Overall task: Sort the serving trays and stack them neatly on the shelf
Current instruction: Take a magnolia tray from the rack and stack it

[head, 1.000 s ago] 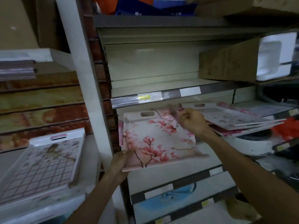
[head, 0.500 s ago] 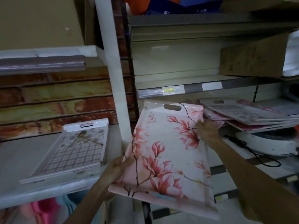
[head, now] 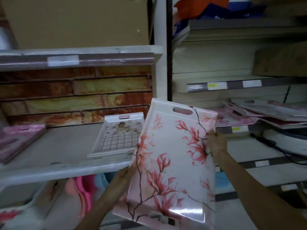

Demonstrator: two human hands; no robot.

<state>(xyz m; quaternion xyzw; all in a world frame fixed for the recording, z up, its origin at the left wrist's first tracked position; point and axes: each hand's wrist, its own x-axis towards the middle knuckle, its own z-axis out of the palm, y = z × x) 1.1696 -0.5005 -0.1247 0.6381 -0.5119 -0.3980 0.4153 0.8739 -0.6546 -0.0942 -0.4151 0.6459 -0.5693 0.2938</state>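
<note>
**Floral tray in both hands, sorting barely begun**

Held up in mid-air between the two shelf bays: a magnolia-print tray [head: 172, 163], tilted, handle slot at 12 o'clock, glossy glare near its bottom edge. Gripped at 8 o'clock on its long edge by the left hand [head: 126, 175], fingers tucked behind and under the tray. Gripped at 3 o'clock by the right hand [head: 216, 143], fingers closed over the rim. Not resting on anything; clear of both shelves.

At 10 o'clock from the held tray, on the left shelf [head: 58, 146]: a grid-pattern tray [head: 118, 135] lying flat and alone, its near corner partly hidden behind the magnolia tray. Further out at 9 o'clock, near the shelf's left end, a pink stack [head: 18, 140], blurred, probably more trays, though hard to confirm.

At 2 o'clock, on the right shelf [head: 240, 128]: a loose heap of trays [head: 265, 112], overlapping at odd angles and overhanging the edge, plainly unsorted.

Judged from this: early in the job. One tray placed on the left shelf, perhaps a pink group started, one in transit, the bulk of the heap yet to be pulled and grouped. No neat stack of the magnolia pattern visible yet, so likely the first of its kind to be laid down.
</note>
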